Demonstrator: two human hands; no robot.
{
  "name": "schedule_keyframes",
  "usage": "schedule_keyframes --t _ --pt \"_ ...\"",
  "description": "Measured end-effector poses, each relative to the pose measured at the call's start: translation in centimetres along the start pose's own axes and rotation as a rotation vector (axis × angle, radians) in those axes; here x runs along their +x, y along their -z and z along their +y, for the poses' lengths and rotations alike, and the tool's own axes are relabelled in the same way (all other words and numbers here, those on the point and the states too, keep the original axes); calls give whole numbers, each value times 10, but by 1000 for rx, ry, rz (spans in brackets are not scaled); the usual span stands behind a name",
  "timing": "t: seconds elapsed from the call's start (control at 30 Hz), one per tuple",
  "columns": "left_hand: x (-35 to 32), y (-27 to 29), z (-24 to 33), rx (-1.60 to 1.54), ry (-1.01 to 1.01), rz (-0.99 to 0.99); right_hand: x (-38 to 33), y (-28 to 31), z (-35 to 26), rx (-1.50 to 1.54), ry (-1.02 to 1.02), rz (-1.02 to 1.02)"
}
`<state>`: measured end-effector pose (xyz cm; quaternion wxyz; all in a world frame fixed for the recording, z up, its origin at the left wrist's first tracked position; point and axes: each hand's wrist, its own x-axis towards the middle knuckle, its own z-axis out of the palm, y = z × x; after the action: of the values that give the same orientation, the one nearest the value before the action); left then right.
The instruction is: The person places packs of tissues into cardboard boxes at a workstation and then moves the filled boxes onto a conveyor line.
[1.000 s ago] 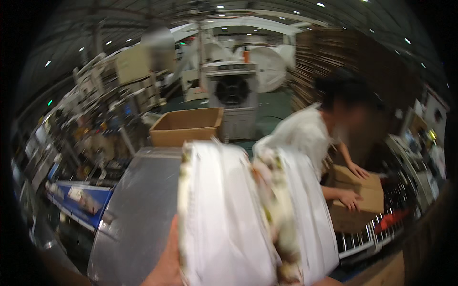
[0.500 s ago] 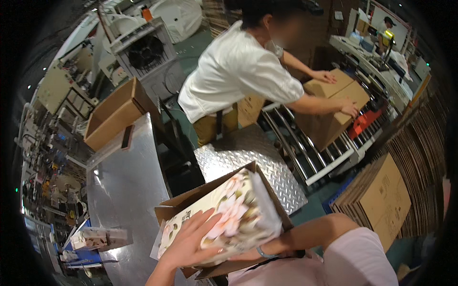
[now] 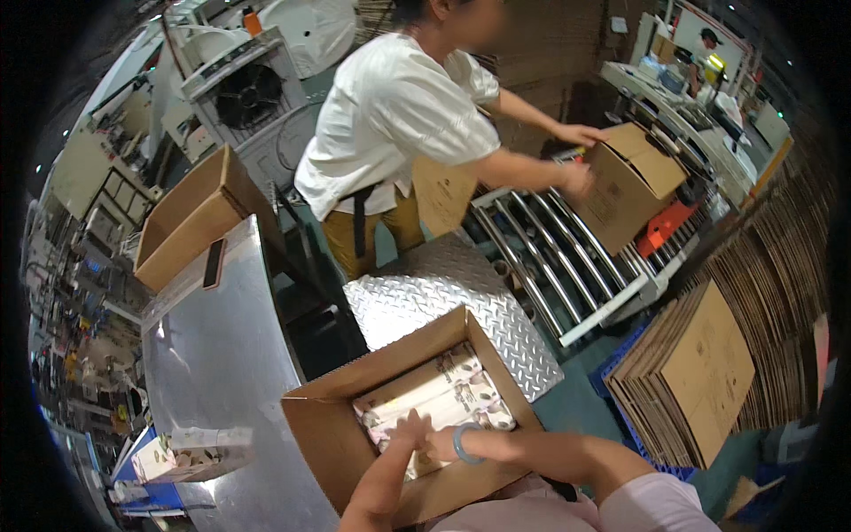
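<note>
An open brown cardboard box (image 3: 324, 434) stands in front of me, between the metal table and the diamond-plate stand. Inside it, low down, lie cream plastic-wrapped packs (image 3: 452, 390) printed with pink flowers. My left hand (image 3: 408, 433) reaches down into the box, with its fingers stretched over the packs near their close edge. Right beside it, my right hand (image 3: 441, 445) is also in the box, a bluish bracelet on its wrist; its fingers are partly hidden behind the left hand.
A metal table (image 3: 213, 328) on the left carries a phone (image 3: 214, 263), an open carton (image 3: 191, 217) and another flowered pack (image 3: 191, 454). Beyond the diamond-plate stand (image 3: 425, 293), a co-worker (image 3: 399, 115) handles a carton (image 3: 625, 191) on a roller conveyor (image 3: 541, 257). Flattened cartons (image 3: 700, 372) stand at right.
The flowered pack that was tilted at the box's top between my hands now lies down inside it, and both hands have gone deeper. The co-worker's carton now has its flap partly raised.
</note>
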<state>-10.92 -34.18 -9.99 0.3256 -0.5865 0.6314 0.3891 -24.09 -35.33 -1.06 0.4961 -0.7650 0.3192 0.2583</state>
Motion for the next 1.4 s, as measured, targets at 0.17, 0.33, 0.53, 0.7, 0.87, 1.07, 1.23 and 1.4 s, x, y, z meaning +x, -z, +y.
schedule_keyframes --t 0.17,0.33,0.53,0.7,0.87,1.07,1.23,1.4 --pt "-30 26 -22 -274 -133 263 -25 17 -41 -79 211 -23" --pt "-203 90 -45 -448 -306 1062 -24 19 -45 -227 294 -38" --pt "-315 -121 -150 -945 634 1485 11 -15 -30 -358 807 51" --pt "-349 -306 -162 -918 1444 1435 30 -7 -6 -716 943 40" --pt "-371 -366 -204 -1012 1517 1363 44 21 -1 -892 1087 68" --pt "-352 -363 -245 -1319 1391 1123 35 36 3 -929 1013 50" --pt "-374 -402 -249 -1509 1226 1399 3 29 -35 -857 791 26" --pt "-411 -373 -252 -1473 1106 1471 -36 21 -108 -471 525 80"
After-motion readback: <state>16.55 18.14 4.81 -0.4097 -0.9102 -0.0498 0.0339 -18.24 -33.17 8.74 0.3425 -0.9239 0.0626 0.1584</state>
